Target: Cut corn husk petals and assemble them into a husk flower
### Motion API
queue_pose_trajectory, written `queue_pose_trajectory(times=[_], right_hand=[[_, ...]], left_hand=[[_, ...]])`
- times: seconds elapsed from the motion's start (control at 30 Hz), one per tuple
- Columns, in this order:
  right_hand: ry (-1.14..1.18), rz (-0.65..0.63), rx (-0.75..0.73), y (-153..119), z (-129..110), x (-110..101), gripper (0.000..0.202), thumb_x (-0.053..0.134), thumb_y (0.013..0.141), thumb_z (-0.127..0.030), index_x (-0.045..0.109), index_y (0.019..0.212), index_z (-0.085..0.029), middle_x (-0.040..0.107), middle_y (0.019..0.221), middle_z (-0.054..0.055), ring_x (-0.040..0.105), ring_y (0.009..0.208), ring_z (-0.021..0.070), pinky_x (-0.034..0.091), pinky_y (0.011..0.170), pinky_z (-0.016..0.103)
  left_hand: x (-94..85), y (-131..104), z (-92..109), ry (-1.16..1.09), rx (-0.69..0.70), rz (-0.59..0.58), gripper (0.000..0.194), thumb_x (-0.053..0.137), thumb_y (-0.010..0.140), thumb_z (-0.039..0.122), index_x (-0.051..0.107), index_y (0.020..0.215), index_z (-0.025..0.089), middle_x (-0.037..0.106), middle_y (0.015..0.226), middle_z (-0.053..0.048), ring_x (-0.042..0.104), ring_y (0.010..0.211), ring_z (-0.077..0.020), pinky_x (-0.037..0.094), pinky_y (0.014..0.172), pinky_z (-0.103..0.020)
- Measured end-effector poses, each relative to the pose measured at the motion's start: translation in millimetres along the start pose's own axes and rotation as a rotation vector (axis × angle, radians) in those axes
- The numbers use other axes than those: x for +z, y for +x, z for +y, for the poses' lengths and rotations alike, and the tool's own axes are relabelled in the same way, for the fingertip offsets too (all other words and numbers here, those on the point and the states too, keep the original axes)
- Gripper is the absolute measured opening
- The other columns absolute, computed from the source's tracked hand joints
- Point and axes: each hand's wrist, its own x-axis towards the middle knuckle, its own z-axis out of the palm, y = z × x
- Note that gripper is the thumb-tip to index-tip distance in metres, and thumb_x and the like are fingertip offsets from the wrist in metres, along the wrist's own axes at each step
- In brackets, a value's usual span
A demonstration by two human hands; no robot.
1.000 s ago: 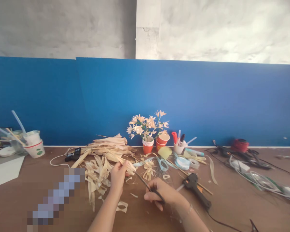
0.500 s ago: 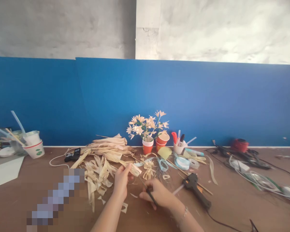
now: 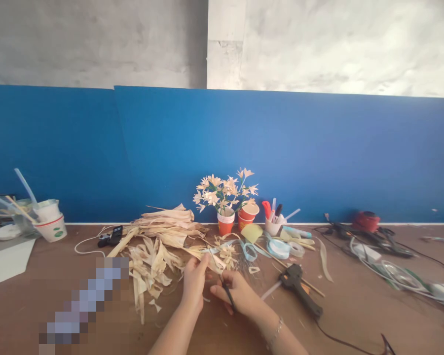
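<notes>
My left hand [image 3: 194,282] is closed on a pale strip of corn husk [image 3: 217,264], pinching it between thumb and fingers. In my right hand [image 3: 237,292] is a pair of scissors [image 3: 227,294] with dark handles. The blades reach up to the end of the husk strip; whether they are parted is too small to tell. A loose husk flower [image 3: 227,256] lies just beyond my hands. To the left of my left hand spreads a heap of torn husk pieces [image 3: 151,264], with longer dried husks [image 3: 170,224] behind it.
Husk flowers [image 3: 222,190] stand in paper cups [image 3: 225,226] at the back. Right of my hands lie a black glue gun [image 3: 301,290], blue ribbon rolls [image 3: 279,248] and a cup of pens [image 3: 272,227]. Cables [image 3: 395,276] run along the far right; another cup [image 3: 52,229] stands left.
My left hand has moved slightly right with the husk strip, closer to my right hand. The scissors have come up to the strip's end.
</notes>
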Motion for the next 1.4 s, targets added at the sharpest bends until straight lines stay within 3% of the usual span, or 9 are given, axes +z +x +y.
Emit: queue_pose_trajectory(times=[0.33, 0.53, 0.67, 0.8, 0.87, 1.1, 1.4], right_hand=[[-0.014, 0.037, -0.040, 0.5, 1.7, 0.5, 0.042, 0.075, 0.065, -0.044, 0.041, 0.062, -0.020, 0.039, 0.039, -0.012, 0.038, 0.032, 0.0052, 0.023, 0.035, 0.018], [0.001, 0.003, -0.009, -0.3, -1.2, 2.0, 0.044, 0.077, 0.063, -0.048, 0.043, 0.062, -0.020, 0.040, 0.038, -0.011, 0.039, 0.031, 0.0060, 0.023, 0.033, 0.018], [-0.009, -0.139, 0.026, -7.7, -7.6, -11.1, 0.041, 0.076, 0.064, -0.049, 0.050, 0.066, -0.018, 0.043, 0.038, -0.010, 0.042, 0.031, 0.0060, 0.022, 0.032, 0.016], [0.036, -0.415, 0.144, -20.4, -19.9, -39.0, 0.038, 0.074, 0.064, -0.047, 0.057, 0.064, -0.013, 0.052, 0.046, -0.006, 0.046, 0.033, 0.0047, 0.020, 0.031, 0.016], [0.052, -0.485, 0.154, -24.5, -24.2, -50.5, 0.037, 0.073, 0.065, -0.046, 0.060, 0.065, -0.011, 0.055, 0.051, -0.004, 0.048, 0.034, 0.0042, 0.016, 0.031, 0.016], [0.047, -0.406, 0.131, -22.1, -22.0, -56.3, 0.033, 0.072, 0.066, -0.043, 0.060, 0.065, -0.012, 0.057, 0.053, -0.004, 0.047, 0.032, 0.0028, 0.015, 0.030, 0.017], [0.002, -0.400, 0.206, -17.1, -10.6, -56.3, 0.031, 0.073, 0.066, -0.040, 0.061, 0.063, -0.012, 0.056, 0.050, -0.005, 0.043, 0.029, 0.0018, 0.017, 0.029, 0.015]], left_hand=[[-0.1, -0.6, 2.0, -0.073, -0.016, 0.001, 0.040, 0.079, 0.058, 0.045, 0.063, 0.074, 0.013, 0.064, 0.062, -0.001, 0.057, 0.054, -0.0125, 0.042, 0.047, -0.021], [1.0, -3.1, 5.2, -0.086, -0.018, -0.021, 0.041, 0.079, 0.056, 0.046, 0.064, 0.076, 0.013, 0.064, 0.061, -0.001, 0.057, 0.053, -0.0128, 0.041, 0.047, -0.022], [-5.3, 4.6, 10.2, -0.116, -0.001, -0.002, 0.040, 0.080, 0.053, 0.044, 0.063, 0.074, 0.015, 0.062, 0.057, 0.002, 0.056, 0.050, -0.0112, 0.041, 0.048, -0.021], [-19.1, 19.7, 17.8, -0.162, 0.043, 0.003, 0.039, 0.082, 0.050, 0.043, 0.061, 0.068, 0.015, 0.062, 0.058, 0.003, 0.056, 0.052, -0.0104, 0.044, 0.050, -0.021], [-24.8, 25.2, 21.4, -0.136, 0.031, -0.033, 0.039, 0.083, 0.048, 0.042, 0.061, 0.065, 0.015, 0.062, 0.058, 0.003, 0.056, 0.052, -0.0102, 0.046, 0.051, -0.021], [-27.9, 25.5, 23.6, -0.012, -0.099, -0.169, 0.040, 0.084, 0.046, 0.041, 0.065, 0.068, 0.014, 0.065, 0.058, 0.000, 0.058, 0.052, -0.0126, 0.049, 0.053, -0.024], [-28.1, 25.7, 16.4, 0.052, -0.102, -0.225, 0.038, 0.083, 0.052, 0.043, 0.065, 0.069, 0.014, 0.066, 0.059, -0.001, 0.058, 0.053, -0.0119, 0.048, 0.054, -0.023]])
